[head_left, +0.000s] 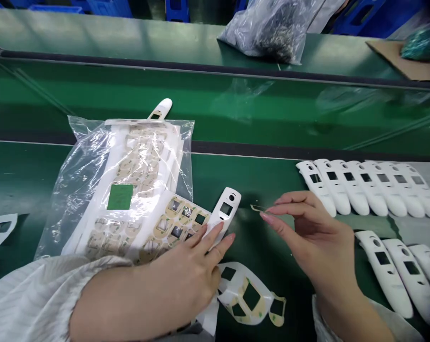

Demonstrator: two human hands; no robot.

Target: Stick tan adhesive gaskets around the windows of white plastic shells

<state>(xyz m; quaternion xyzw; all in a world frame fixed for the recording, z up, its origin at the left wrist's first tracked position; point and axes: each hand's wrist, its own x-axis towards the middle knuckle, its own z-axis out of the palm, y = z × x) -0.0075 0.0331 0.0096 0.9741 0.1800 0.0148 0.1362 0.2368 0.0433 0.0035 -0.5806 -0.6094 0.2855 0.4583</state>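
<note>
My left hand (196, 268) lies palm down with its fingers spread, the fingertips on the lower part of a white plastic housing (226, 209). Beneath that hand and beside the housing is a sheet of tan adhesive stickers (177, 223). To the right, my right hand (307, 232) pinches a small thin frame-shaped piece (257, 208) between thumb and fingers, held above the green surface near the housing. Peeled backing scraps (246, 294) with square holes lie below, between the hands, next to a loose tan sticker (278, 311).
A clear plastic bag (139, 142) of sticker sheets lies at left. White housings (364, 187) stand in a row at right, with several more (386, 275) below. A raised ledge (200, 42) at the back holds a bag of dark parts (275, 35).
</note>
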